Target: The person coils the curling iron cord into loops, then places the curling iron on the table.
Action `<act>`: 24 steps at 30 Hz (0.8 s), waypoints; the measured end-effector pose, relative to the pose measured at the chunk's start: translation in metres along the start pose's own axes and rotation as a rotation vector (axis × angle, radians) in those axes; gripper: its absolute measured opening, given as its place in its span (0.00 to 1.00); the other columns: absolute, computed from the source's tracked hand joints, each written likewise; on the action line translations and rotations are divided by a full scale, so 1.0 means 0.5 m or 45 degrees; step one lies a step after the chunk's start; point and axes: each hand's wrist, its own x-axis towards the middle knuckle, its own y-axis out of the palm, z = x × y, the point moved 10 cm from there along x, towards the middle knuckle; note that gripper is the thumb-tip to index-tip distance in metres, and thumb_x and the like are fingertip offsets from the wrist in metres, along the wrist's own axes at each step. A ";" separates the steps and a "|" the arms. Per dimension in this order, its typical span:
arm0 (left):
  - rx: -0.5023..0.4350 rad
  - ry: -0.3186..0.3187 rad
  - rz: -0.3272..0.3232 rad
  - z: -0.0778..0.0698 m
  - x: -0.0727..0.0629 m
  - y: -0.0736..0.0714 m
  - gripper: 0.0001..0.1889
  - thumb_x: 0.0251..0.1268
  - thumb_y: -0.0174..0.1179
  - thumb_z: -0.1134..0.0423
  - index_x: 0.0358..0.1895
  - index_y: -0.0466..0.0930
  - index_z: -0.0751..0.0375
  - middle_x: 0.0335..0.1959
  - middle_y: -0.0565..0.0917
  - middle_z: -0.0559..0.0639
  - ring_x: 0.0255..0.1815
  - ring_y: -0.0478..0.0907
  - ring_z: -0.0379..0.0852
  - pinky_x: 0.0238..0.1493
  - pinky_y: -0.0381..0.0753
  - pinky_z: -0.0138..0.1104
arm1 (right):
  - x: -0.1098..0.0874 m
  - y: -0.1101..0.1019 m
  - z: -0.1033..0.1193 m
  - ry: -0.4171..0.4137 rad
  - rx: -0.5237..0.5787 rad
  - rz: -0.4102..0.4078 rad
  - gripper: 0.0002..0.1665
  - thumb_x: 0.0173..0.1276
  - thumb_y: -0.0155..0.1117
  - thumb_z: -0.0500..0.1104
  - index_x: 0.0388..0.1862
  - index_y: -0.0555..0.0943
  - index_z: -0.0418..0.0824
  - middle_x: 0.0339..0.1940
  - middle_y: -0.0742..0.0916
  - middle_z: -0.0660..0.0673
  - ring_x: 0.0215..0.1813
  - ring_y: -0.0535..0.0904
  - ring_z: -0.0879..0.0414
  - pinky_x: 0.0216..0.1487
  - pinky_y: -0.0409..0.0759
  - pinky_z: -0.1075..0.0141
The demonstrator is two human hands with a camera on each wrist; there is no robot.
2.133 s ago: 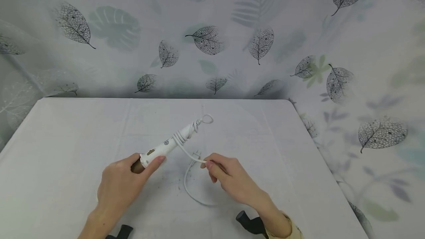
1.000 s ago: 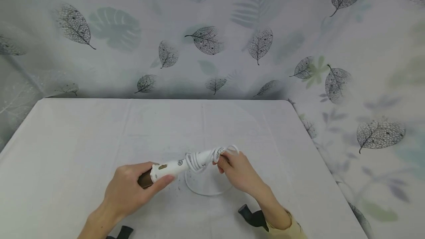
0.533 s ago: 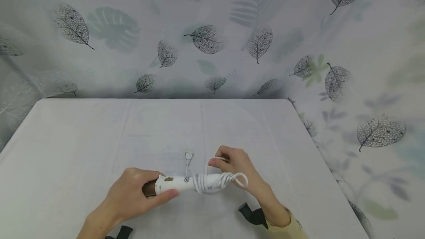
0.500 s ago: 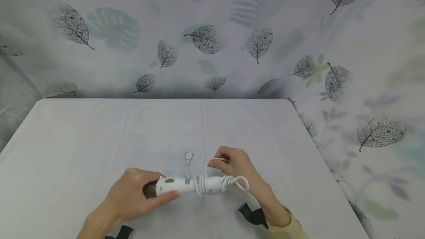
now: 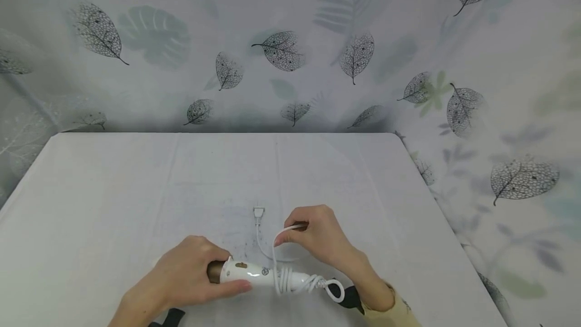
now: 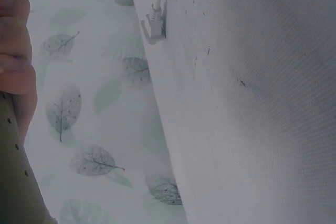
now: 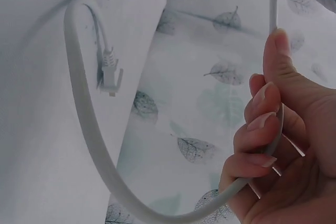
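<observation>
My left hand (image 5: 190,271) grips the brown barrel of a hair styler, whose white handle (image 5: 249,272) points right, tilted slightly down. In the left wrist view, curled fingers (image 6: 14,51) show above the barrel (image 6: 16,166), which has a row of small holes. White cord is coiled in several turns (image 5: 284,280) around the handle, with a loop at its tail end. Above the coils, my right hand (image 5: 322,231) pinches the free cord (image 5: 274,254) between thumb and fingers; in the right wrist view the cord (image 7: 86,114) runs through the curled fingers and hangs in a bend toward its plug.
The two-pin plug (image 5: 258,212) lies on the white-covered table (image 5: 136,191), beyond the styler. Black bent pieces (image 5: 170,318) sit by both wrists; the right one is partly behind the cord loop. A leaf-patterned curtain (image 5: 181,79) stands behind and to the right.
The styler has swung from slanting up and away to nearly level, and come closer to me. My right hand has carried the cord around the handle, from below it to above it.
</observation>
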 end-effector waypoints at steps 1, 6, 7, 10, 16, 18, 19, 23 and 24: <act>0.007 -0.025 0.033 0.003 0.000 0.006 0.26 0.53 0.64 0.27 0.14 0.66 0.37 0.11 0.55 0.23 0.14 0.54 0.23 0.16 0.53 0.23 | -0.001 -0.001 0.009 -0.056 -0.018 0.000 0.11 0.48 0.81 0.47 0.23 0.85 0.46 0.21 0.86 0.57 0.23 0.74 0.75 0.26 0.75 0.76; 0.044 -0.122 0.153 0.018 -0.001 0.029 0.27 0.52 0.60 0.23 0.14 0.68 0.37 0.10 0.61 0.25 0.14 0.59 0.26 0.17 0.58 0.26 | -0.009 0.008 0.049 -0.274 0.006 0.129 0.07 0.58 0.76 0.44 0.25 0.86 0.45 0.15 0.78 0.56 0.22 0.63 0.74 0.23 0.64 0.80; 0.054 -0.138 0.165 0.022 -0.002 0.033 0.28 0.52 0.59 0.22 0.14 0.68 0.37 0.10 0.61 0.25 0.14 0.60 0.27 0.17 0.59 0.26 | -0.012 0.012 0.055 -0.291 0.022 0.174 0.07 0.61 0.75 0.43 0.25 0.86 0.46 0.15 0.76 0.56 0.22 0.63 0.74 0.23 0.64 0.80; 0.124 -0.195 0.174 0.033 -0.002 0.037 0.30 0.51 0.56 0.20 0.13 0.66 0.38 0.10 0.62 0.28 0.15 0.60 0.28 0.18 0.59 0.26 | -0.017 0.023 0.061 -0.282 0.052 0.298 0.08 0.68 0.69 0.43 0.28 0.86 0.46 0.15 0.74 0.55 0.22 0.64 0.75 0.22 0.67 0.79; 0.242 -0.355 0.150 0.060 -0.007 0.026 0.33 0.47 0.51 0.15 0.14 0.65 0.41 0.11 0.62 0.34 0.16 0.59 0.32 0.20 0.58 0.27 | -0.025 0.036 0.064 -0.228 -0.005 0.439 0.11 0.75 0.61 0.45 0.36 0.87 0.44 0.19 0.77 0.57 0.23 0.66 0.75 0.24 0.67 0.80; 0.240 -0.397 0.143 0.066 -0.007 0.023 0.33 0.47 0.51 0.16 0.14 0.67 0.41 0.11 0.63 0.35 0.15 0.59 0.33 0.20 0.59 0.28 | -0.029 0.041 0.068 -0.237 -0.018 0.487 0.12 0.77 0.58 0.45 0.39 0.87 0.42 0.20 0.77 0.57 0.23 0.66 0.75 0.25 0.67 0.81; 0.234 -0.420 0.145 0.070 -0.008 0.022 0.33 0.47 0.52 0.16 0.15 0.68 0.41 0.11 0.65 0.35 0.15 0.60 0.33 0.20 0.60 0.28 | -0.031 0.044 0.070 -0.240 -0.024 0.510 0.13 0.77 0.57 0.45 0.41 0.86 0.41 0.20 0.77 0.57 0.23 0.66 0.75 0.25 0.67 0.81; 0.209 -0.483 0.151 0.077 -0.007 0.021 0.32 0.47 0.52 0.16 0.15 0.70 0.41 0.11 0.67 0.36 0.15 0.61 0.34 0.19 0.61 0.29 | -0.037 0.052 0.077 -0.256 -0.051 0.571 0.14 0.79 0.54 0.44 0.49 0.85 0.39 0.22 0.79 0.56 0.25 0.67 0.75 0.28 0.69 0.81; 0.210 -0.484 0.146 0.077 -0.006 0.021 0.32 0.47 0.52 0.16 0.15 0.70 0.41 0.11 0.67 0.35 0.14 0.61 0.34 0.19 0.61 0.29 | -0.039 0.053 0.079 -0.258 -0.056 0.578 0.14 0.79 0.54 0.43 0.50 0.85 0.40 0.22 0.79 0.56 0.25 0.67 0.75 0.28 0.70 0.82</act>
